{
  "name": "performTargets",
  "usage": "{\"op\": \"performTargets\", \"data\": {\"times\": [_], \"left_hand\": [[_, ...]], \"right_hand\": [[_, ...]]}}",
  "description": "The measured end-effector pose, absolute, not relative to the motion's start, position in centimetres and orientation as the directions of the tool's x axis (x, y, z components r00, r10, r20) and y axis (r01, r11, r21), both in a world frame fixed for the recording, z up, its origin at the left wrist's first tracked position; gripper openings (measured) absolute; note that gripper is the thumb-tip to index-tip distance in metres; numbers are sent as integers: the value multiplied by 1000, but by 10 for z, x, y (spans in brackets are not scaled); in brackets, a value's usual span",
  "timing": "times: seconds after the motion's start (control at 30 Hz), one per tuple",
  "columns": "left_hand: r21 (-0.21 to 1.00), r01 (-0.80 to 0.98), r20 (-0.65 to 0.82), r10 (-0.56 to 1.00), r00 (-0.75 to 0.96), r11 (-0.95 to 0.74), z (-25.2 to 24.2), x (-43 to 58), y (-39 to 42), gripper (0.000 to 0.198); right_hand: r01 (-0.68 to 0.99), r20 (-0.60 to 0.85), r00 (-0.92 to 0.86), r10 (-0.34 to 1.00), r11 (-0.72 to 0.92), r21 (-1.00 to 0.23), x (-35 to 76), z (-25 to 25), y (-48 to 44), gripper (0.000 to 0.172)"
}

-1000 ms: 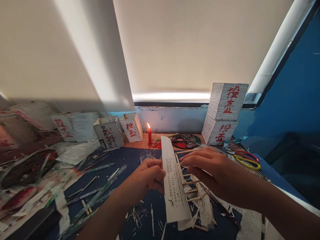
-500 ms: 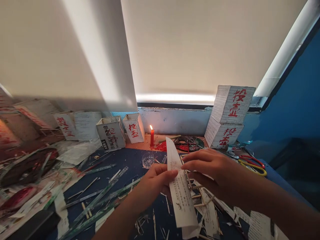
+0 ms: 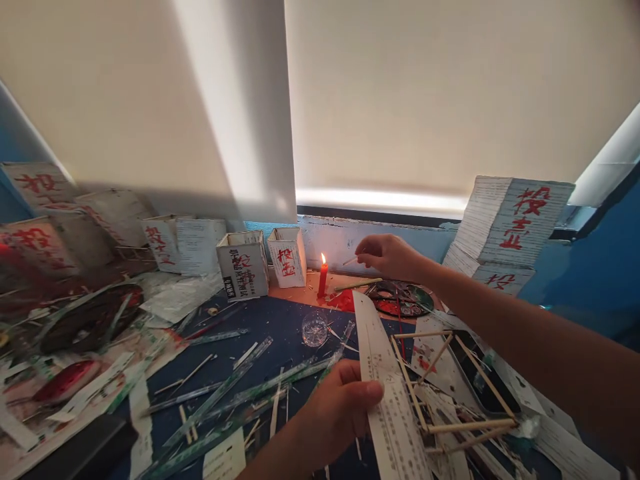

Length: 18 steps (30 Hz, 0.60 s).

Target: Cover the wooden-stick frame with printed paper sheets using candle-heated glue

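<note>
Strip of white printed paper (image 3: 387, 393), narrow and curved at the far end, above the near edge of a dark-blue-covered worktop (image 3: 280, 321); gripped at its left side by the bare left hand (image 3: 345, 410), thumb on the printed face, other fingers partly hidden. Open frame of thin pale wooden sticks (image 3: 473, 425), beside the strip's right long side; any join between the two not clear. Slim pale stick (image 3: 351, 261), pinched in the fingertips of the bare right hand (image 3: 387, 255), above the worktop's back edge, free end near the flame but apart from it. Short red wax candle (image 3: 323, 281), lit, upright near the back edge. Round dark palette with red paint (image 3: 423, 300), right of the candle. Small round clear dish (image 3: 315, 330), nearer the front. Flat black round-cornered object (image 3: 480, 390), partly behind the frame, toward the right edge. Open-topped white box with red characters (image 3: 287, 260) and open-topped grey-white box with dark lettering (image 3: 245, 267), side by side along the back edge, left of the candle. Stacked white printed boxes with red characters (image 3: 525, 223), back right corner.
</note>
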<state>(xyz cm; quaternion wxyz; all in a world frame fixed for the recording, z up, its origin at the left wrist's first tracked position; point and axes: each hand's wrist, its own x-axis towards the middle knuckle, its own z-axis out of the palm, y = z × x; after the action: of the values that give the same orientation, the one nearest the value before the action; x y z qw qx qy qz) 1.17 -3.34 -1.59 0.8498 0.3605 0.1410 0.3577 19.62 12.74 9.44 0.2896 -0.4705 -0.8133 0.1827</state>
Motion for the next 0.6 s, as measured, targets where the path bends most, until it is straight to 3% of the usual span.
{"op": "performTargets", "data": {"times": [0.17,0.33,0.6], "left_hand": [[624,-573,85,683,725,531,-38,21,-25,37],[567,-591,86,673,735,573,-57,29,-25,48],[589,-517,-87,685,723,621,-71,6,-30,50]], "right_hand": [[719,291,-401,869,495,-488,173,79,174,7],[763,271,-391,879,475,-439,165,68,210,15],[778,280,-385,879,472,-414,154,40,233,18]]}}
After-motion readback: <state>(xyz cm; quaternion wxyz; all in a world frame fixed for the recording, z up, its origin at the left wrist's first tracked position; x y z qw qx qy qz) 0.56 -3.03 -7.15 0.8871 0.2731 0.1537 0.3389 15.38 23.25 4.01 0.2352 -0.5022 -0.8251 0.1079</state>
